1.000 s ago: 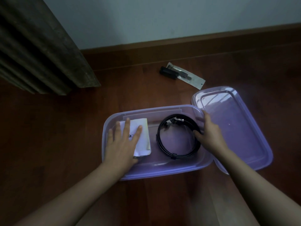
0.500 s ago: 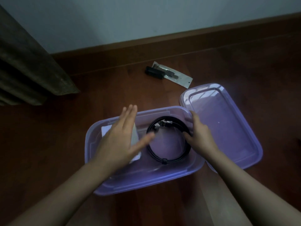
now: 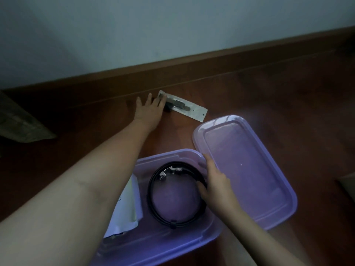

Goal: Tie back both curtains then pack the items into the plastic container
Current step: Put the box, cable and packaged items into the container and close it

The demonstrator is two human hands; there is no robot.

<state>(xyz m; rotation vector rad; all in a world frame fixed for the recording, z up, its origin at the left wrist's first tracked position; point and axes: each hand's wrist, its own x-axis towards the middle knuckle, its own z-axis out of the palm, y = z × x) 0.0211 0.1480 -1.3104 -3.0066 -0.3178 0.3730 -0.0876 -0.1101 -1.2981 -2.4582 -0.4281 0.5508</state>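
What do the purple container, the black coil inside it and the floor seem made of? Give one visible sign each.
The container looks like translucent purple plastic, smooth and slightly glossy; you can see through its walls. The black coil is probably plastic-sheathed cable, matt, with shiny metal-looking ends. The floor is likely wood or laminate, reddish brown with a soft sheen.

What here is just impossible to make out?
Head view, the only one:
- Packet contents: dim, small, left hand over one end.
- Paper print and left side of the plastic container: behind the left forearm.
- Curtain: cut by the left edge.
- Right hand: grip on cable or rim unclear.
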